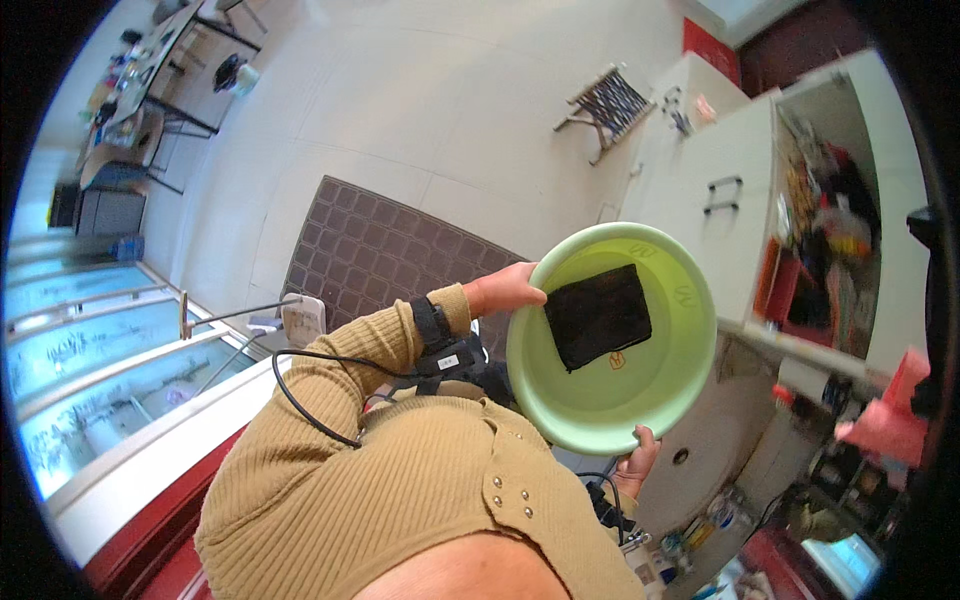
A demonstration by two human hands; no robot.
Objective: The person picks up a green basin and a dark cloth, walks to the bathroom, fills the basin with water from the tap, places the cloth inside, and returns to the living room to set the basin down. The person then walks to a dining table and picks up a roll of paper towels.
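A light green plastic basin [648, 385] is held in front of me by its rim, its open side facing up toward me. My left hand [506, 288] grips the rim at the left, with the thumb over the edge and the fingers hidden behind. Around the near right part of the rim, my right hand [638, 461] is closed, its thumb on the edge. Inside the basin lies a flat black cloth [600, 318], roughly square, next to a small orange mark on the bottom. Neither hand touches the cloth.
Beyond the basin, a dark ribbed mat [372, 236] covers part of the pale floor. A folding stool [608, 108] stands near white cabinets [735, 165], with an open, filled compartment at right. A round sink [700, 440] sits below the basin's right side, beside bottles.
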